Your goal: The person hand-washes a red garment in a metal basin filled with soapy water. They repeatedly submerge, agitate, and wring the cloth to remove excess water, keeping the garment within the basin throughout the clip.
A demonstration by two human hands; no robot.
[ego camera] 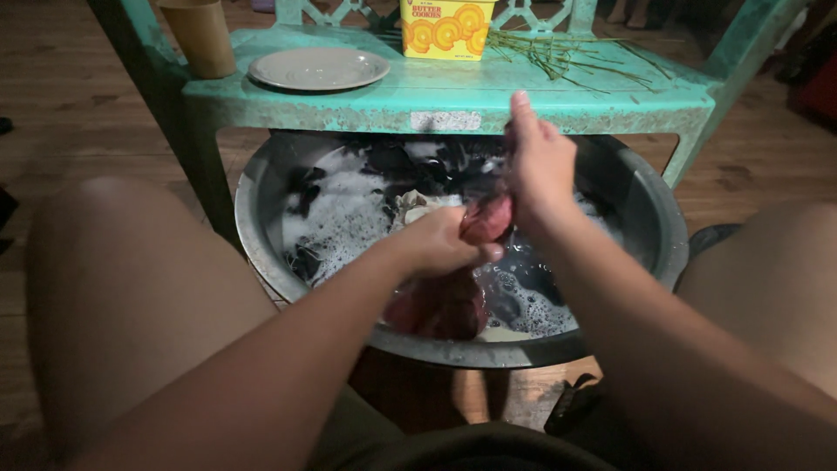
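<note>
A wet dark red cloth [453,301] hangs over the soapy water of a big metal basin [649,222]. My left hand [440,244] is closed around its upper part. My right hand [540,161] grips the top end of the same cloth, just above the left, with the thumb raised. Dark clothes and white foam [344,214] float in the basin behind the hands. My bare knees frame the basin on both sides.
A worn turquoise plastic chair [453,96] stands over the basin's far side, carrying a grey plate [319,67], a tan cup [202,37], a yellow biscuit box [446,28] and thin green sticks [558,54]. Wooden floor lies all around.
</note>
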